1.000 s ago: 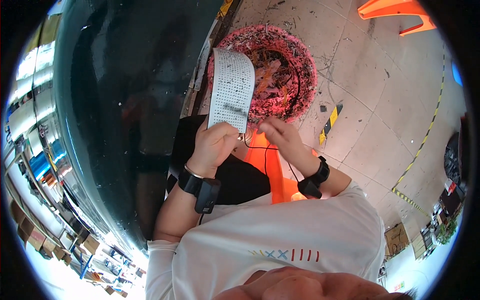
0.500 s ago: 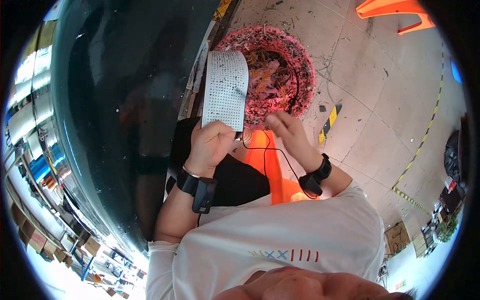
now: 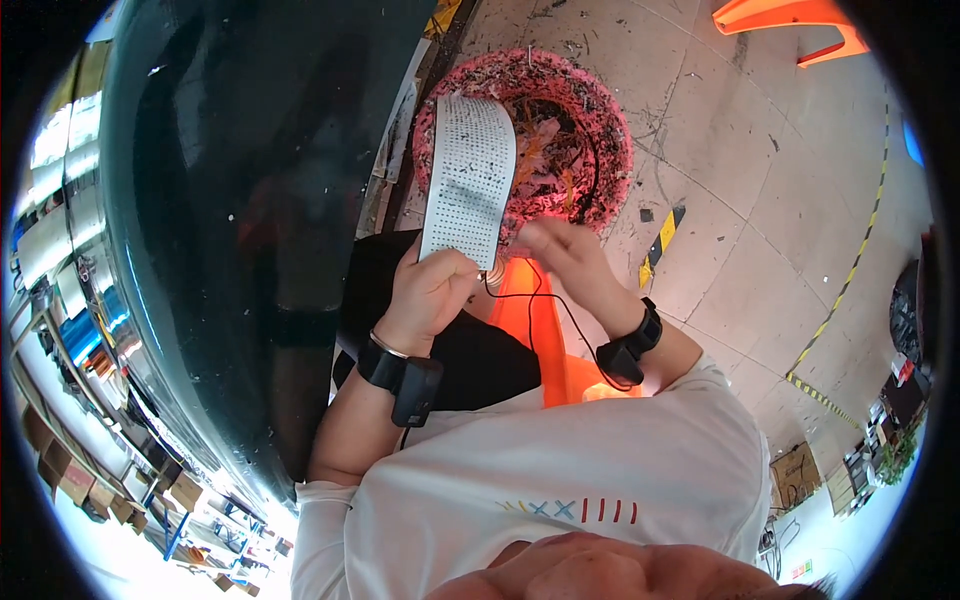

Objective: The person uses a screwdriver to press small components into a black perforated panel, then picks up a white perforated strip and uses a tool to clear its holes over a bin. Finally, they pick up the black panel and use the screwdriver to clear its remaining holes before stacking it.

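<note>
My left hand [image 3: 428,295] is closed on the lower end of a long white sheet [image 3: 470,170] covered in rows of small dark marks. The sheet stretches away from my fist, and its far end curves over the left side of a round pink bin [image 3: 612,165]. To the right of the sheet, just over the bin's near rim, is my right hand [image 3: 568,258] with thumb and fingers drawn together. What that hand pinches, if anything, cannot be made out. Pinkish and orange scraps [image 3: 540,150] lie inside the bin.
A dark, glossy surface [image 3: 250,200] fills the left side. An orange stool [image 3: 530,320] is near my legs, and another orange stool [image 3: 790,18] stands far right. A thin black cable [image 3: 575,318] runs to my right wrist device. Debris dots the tiled floor [image 3: 720,200].
The white sheet has shifted slightly right with my left hand, covering more of the bin. My right hand has moved a little left, toward the sheet.
</note>
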{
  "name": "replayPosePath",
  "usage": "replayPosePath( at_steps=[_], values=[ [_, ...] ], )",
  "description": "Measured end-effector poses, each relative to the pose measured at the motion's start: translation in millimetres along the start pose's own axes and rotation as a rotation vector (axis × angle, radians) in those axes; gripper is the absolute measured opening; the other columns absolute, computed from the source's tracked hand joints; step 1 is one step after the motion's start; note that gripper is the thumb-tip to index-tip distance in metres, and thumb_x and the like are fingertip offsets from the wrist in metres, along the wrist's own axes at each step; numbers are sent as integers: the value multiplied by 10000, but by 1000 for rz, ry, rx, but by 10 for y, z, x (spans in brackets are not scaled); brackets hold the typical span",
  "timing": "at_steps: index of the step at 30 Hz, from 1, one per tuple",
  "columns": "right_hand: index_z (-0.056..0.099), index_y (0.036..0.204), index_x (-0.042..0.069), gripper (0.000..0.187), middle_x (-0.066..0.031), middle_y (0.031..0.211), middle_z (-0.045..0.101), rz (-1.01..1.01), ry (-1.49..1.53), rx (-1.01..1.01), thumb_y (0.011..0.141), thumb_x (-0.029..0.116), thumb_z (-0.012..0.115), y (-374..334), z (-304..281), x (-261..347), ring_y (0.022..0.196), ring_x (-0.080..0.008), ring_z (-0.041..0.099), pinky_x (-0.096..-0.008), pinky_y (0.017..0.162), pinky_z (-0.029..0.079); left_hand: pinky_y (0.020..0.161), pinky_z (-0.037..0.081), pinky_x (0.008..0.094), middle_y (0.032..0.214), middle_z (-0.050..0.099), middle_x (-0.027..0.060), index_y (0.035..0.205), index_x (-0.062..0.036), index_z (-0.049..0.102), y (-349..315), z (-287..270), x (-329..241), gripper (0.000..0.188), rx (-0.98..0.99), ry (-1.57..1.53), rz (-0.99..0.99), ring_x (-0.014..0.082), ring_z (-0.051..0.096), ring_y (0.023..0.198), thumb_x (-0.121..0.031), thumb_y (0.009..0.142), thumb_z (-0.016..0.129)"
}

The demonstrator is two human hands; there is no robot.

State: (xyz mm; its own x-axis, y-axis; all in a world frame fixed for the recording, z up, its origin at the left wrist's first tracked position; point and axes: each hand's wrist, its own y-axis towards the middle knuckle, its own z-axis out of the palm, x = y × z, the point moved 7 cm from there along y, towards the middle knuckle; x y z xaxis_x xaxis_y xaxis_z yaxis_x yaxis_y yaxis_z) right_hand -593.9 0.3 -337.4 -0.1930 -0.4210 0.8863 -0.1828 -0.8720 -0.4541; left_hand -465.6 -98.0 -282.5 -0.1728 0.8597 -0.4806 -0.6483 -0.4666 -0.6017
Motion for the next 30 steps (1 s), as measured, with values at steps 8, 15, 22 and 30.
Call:
replayPosePath(
  at_steps=[8, 15, 22, 30],
  values=[
    [637, 997, 62, 249, 61, 687, 458, 48, 556, -17, 1023, 300, 567, -38, 171, -52, 593, -24, 390, -196, 517, 275, 1027, 433, 393, 1264, 596, 146, 1289, 59, 521, 11, -149, 141, 467, -59, 39, 4, 276, 562, 1201, 113, 826, 486],
    [613, 1133, -2, 279, 55, 831, 587, 177, 445, 107, 988, 236, 635, -17, 149, -12, 784, -42, 518, -255, 680, 451, 1043, 435, 399, 1269, 596, 150, 1314, 63, 503, 8, 40, 93, 480, 60, -130, -132, 274, 563, 1215, 102, 837, 469],
    [586, 1090, -8, 278, -41, 790, 602, -103, -31, -50, 969, 235, 649, -99, 50, 125, 755, -129, 581, -312, 676, 467, 932, 481, 367, 1242, 599, 133, 1354, 37, 479, 82, -33, 165, 552, -9, 146, -205, 256, 588, 1131, 124, 812, 420],
    [591, 1017, 11, 244, -114, 804, 571, -28, -174, -187, 969, 246, 629, 23, -172, -109, 755, -221, 584, -369, 674, 468, 891, 481, 344, 1243, 583, 111, 1370, 7, 466, 68, -58, 225, 574, -76, 136, -172, 232, 580, 1100, 128, 811, 415]
  ],
)
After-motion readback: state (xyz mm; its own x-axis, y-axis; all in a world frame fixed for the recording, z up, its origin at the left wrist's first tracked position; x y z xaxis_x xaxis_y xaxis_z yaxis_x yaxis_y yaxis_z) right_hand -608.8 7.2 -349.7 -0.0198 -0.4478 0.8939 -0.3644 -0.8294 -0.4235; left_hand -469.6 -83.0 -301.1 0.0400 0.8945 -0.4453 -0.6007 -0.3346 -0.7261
